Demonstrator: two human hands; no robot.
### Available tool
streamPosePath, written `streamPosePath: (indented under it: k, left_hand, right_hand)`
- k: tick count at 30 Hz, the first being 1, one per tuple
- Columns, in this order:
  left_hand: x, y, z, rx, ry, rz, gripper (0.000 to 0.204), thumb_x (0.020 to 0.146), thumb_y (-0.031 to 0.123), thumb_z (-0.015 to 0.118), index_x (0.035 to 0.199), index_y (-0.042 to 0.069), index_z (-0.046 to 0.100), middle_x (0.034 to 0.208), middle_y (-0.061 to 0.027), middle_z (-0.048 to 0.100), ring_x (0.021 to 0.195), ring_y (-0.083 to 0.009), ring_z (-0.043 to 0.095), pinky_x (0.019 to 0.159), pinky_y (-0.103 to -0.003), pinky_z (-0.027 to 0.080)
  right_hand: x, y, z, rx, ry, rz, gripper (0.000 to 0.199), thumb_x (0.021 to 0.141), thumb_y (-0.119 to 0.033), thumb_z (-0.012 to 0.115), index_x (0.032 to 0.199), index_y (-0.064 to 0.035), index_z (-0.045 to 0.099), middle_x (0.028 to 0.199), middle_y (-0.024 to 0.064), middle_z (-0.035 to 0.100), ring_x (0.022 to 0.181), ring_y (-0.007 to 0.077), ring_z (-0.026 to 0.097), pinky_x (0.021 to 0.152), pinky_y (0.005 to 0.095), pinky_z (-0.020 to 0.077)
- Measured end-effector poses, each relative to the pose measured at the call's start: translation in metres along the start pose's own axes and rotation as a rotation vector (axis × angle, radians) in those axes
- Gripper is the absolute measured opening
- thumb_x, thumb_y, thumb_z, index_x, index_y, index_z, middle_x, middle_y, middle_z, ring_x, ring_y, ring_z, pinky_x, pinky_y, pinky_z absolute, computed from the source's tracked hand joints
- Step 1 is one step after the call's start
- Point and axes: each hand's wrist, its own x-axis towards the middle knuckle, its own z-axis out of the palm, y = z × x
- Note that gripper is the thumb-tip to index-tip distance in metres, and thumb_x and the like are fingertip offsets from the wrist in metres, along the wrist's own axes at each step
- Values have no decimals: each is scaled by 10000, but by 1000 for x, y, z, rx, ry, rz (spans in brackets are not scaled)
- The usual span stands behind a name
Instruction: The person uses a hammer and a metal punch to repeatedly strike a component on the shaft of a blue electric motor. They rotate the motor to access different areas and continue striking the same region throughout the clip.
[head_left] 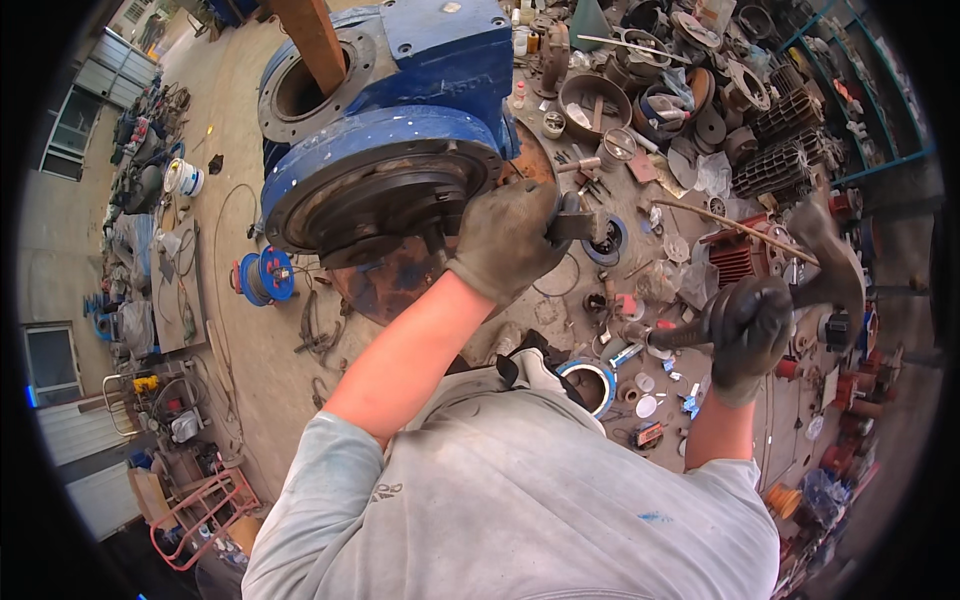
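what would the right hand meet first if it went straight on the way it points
Probably the red finned housing, though it seems to lie below the right hand, so contact is uncertain.

A bar (312, 45) seemingly reaches into the housing (440, 82), left of the hammer (835, 265).

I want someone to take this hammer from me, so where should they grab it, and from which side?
Probably the handle's free end, coming from your left: that slim stub sticks out that way past your closed right hand, while the bulky head juts out on the opposite side.
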Motion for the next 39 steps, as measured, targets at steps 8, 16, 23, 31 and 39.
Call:
streamPosePath:
  k: [8, 16, 23, 31, 39]
  left_hand:
    - [-5, 6, 4, -51, -21, -3, 199, 808, 159, 815, 839, 84, 634, 797, -144, 671, 729, -379, 697, 634, -493, 548]
    - [-2, 7, 0, -39, -58, -38, 202, 793, 158, 818, 873, 80, 650, 825, -142, 681, 757, -379, 706, 661, -494, 555]
    - [-1, 12, -6, -39, -56, -24, 207, 812, 183, 815, 900, 89, 653, 839, -139, 699, 794, -379, 721, 701, -506, 562]
    - [-3, -1, -4, -45, 20, 15, 175, 830, 145, 801, 919, 88, 661, 810, -131, 663, 727, -376, 689, 621, -480, 555]
    - [-3, -1, 7, -92, -35, 10, 181, 854, 178, 813, 895, 85, 663, 807, -137, 672, 709, -384, 690, 631, -498, 546]
  right_hand:
    - [-19, 33, 5, -656, -159, 375, 410, 1152, -348, 541, 912, -36, 655, 703, 28, 624, 584, 158, 562, 574, 341, 443]
    - [-22, 35, -41, -568, 200, 231, 461, 1192, -442, 471, 943, -70, 581, 695, 11, 544, 499, 118, 505, 471, 288, 401]
    - [4, -30, -19, 48, 142, -179, 516, 1179, -566, 434, 964, -116, 567, 638, -4, 452, 442, 121, 401, 416, 303, 387]
    - [26, -54, 26, 82, 110, -266, 488, 1174, -559, 460, 946, -136, 548, 641, -21, 438, 464, 99, 400, 428, 271, 380]
    - [-39, 46, 39, -505, -154, 295, 222, 1125, -159, 522, 975, -35, 629, 753, 30, 613, 626, 143, 581, 553, 315, 452]
